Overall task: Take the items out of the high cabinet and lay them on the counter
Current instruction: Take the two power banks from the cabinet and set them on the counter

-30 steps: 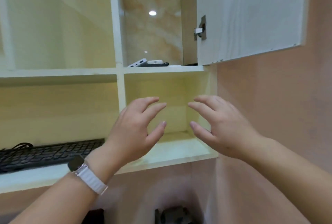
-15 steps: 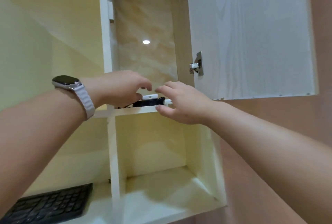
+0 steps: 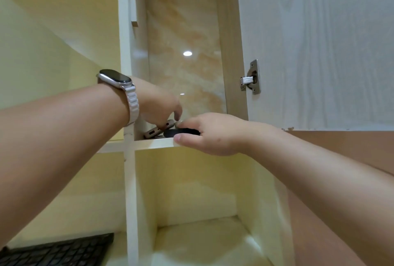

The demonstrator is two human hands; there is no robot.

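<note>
At centre frame in the head view, on the high cabinet shelf (image 3: pixel 153 143), the right hand (image 3: pixel 215 134) now pinches a black device (image 3: pixel 181 132) between thumb and fingers, where half a second ago it only reached. The left hand (image 3: pixel 157 109), farther in than before, has its fingers closed on what seems a grey power bank (image 3: pixel 156 130), which still lies on the shelf.

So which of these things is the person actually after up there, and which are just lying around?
Part of the job:
- black gadget, pinched by the right hand
- pale flat device with a port, under the left hand
- open cabinet door

Just lying about:
- black keyboard on the lower shelf
- wristwatch
</note>
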